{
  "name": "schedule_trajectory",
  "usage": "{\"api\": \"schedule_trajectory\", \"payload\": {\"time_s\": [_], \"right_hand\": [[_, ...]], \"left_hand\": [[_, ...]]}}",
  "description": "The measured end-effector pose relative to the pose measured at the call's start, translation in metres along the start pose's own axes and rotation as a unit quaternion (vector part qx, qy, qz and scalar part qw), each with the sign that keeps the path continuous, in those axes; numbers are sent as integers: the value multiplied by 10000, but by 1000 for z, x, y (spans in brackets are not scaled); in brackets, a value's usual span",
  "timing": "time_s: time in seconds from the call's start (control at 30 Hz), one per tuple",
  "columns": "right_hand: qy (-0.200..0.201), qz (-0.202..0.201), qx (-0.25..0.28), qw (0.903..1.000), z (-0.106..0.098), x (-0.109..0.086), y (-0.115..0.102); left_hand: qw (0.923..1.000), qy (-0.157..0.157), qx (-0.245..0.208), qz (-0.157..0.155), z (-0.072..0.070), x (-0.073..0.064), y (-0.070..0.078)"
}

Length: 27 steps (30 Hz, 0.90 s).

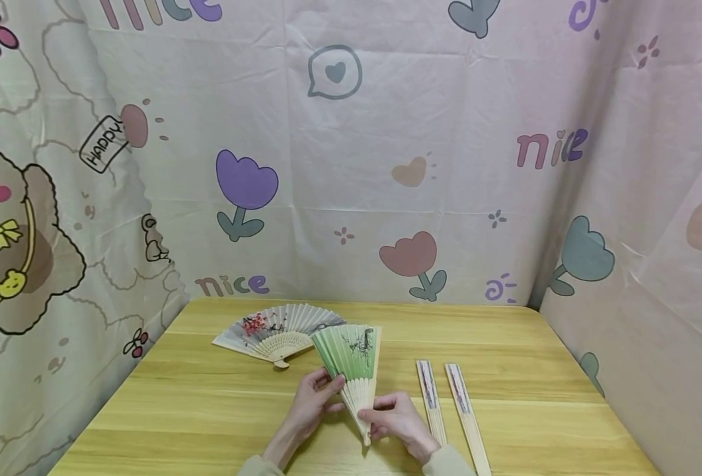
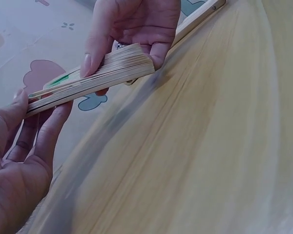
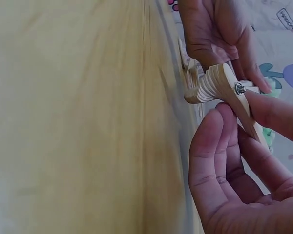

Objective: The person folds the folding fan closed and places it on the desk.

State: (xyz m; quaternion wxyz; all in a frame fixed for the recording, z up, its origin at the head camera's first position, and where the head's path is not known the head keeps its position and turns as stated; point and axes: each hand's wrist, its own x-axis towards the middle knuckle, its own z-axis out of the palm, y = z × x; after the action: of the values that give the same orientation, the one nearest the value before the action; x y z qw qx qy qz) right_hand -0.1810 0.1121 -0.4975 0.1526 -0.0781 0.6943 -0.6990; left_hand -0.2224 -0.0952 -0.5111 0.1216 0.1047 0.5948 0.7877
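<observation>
A partly spread green folding fan (image 1: 351, 354) with dark branch print and pale ribs stands between my hands, pivot end down. My left hand (image 1: 314, 398) pinches its left edge, thumb on the front; the left wrist view shows the thumb and fingers on either side of the stacked ribs (image 2: 95, 83). Lower down, my right hand (image 1: 400, 420) pinches the right edge close to the pivot. A metal rivet (image 3: 240, 88) at the rib ends shows in the right wrist view, beside the thumb.
An open grey fan (image 1: 291, 327) with red blossoms lies at the back left of the wooden table (image 1: 166, 410). Two folded fans, one nearer (image 1: 431, 396) and one farther right (image 1: 467, 413), lie beside my right hand. Printed curtains (image 1: 339, 152) enclose the back and sides.
</observation>
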Motion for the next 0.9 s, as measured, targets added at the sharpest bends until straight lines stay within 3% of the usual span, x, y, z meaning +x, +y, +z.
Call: {"api": "schedule_trajectory", "payload": {"time_s": [0.43,0.9], "right_hand": [[410,-303,-622,9968,4,1,-1],[256,-353,-596,9973,3,2,0]], "left_hand": [[9994,313,-94,-136,1,1,2],[9996,234,-145,61,-1,2,0]]}}
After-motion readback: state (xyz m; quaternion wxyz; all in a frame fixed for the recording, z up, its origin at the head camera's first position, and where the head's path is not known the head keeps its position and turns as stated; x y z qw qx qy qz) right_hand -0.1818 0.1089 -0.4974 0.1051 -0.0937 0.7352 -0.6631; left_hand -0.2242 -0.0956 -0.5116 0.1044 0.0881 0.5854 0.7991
